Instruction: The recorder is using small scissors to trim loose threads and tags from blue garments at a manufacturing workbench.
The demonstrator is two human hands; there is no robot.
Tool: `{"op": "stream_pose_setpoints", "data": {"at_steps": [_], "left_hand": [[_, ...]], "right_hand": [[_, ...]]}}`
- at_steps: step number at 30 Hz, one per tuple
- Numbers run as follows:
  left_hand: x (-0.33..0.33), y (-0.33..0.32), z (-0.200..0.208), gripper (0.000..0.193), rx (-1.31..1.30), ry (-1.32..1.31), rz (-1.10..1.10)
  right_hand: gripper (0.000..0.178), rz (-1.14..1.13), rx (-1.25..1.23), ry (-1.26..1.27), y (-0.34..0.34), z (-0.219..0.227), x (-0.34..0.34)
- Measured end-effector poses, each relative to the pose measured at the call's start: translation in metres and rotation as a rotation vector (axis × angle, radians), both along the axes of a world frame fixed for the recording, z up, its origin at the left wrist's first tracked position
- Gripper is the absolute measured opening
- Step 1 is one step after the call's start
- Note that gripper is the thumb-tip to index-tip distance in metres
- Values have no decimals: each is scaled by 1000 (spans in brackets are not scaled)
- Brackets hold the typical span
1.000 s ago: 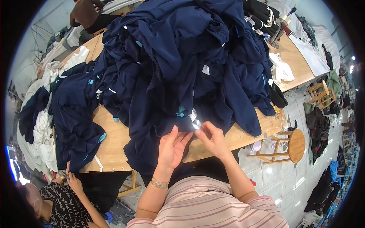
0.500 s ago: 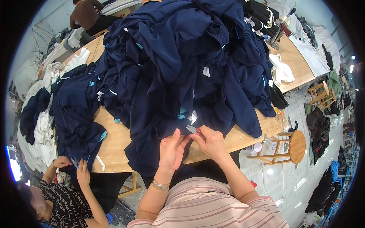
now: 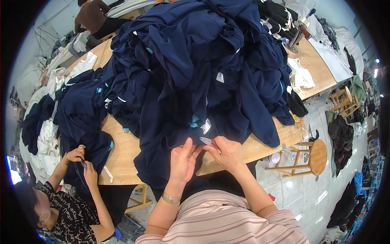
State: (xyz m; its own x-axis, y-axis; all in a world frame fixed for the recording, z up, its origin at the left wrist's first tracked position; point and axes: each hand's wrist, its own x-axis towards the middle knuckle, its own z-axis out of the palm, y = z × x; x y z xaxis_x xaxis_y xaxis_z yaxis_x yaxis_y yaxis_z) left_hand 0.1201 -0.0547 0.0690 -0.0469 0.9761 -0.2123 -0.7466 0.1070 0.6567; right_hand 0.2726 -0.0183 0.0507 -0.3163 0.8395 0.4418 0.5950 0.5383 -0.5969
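Note:
My right hand point(image 3: 227, 152) is closed around small pointed thread snips point(image 3: 206, 140); their silvery blades point away to the left, and a red part shows at my fingers. Close beside it, my left hand point(image 3: 183, 160) lies against the navy garment point(image 3: 162, 142), palm partly up. Its thumb stands away from its outstretched fingers, which reach toward the right fingertips; whether they pinch any cloth or thread is hidden. A white label point(image 3: 206, 126) and a light-blue tag point(image 3: 194, 120) show on the cloth just beyond the blades.
A tall heap of navy garments point(image 3: 187, 53) covers much of the wooden table point(image 3: 118, 162). At left, a co-worker's hands point(image 3: 83, 160) work on navy cloth. A wooden stool point(image 3: 318, 156) stands at right; white cloth point(image 3: 300, 75) lies on the far right tabletop.
My hands and the snips stay almost in place. At left, the co-worker's hands have come closer together over the navy cloth, and the co-worker's head and body show more.

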Motion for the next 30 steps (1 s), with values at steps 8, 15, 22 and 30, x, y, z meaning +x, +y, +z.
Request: {"op": "stream_pose_setpoints", "data": {"at_steps": [8, 15, 22, 30], "left_hand": [[4, -2, -3, 21, 21, 51, 7], [6, -5, -6, 22, -8, 0, -17], [-3, -11, 3, 25, 27, 917, -62], [-14, 9, 8, 43, 408, 1554, -70]], "right_hand": [[30, -13, -23, 52, 1, 3, -1], [47, 78, -60, 375, -5, 3, -7], [21, 62, -315, 662, 6, -10, -6], [21, 307, -764, 1253, 7, 6, 6]]}}
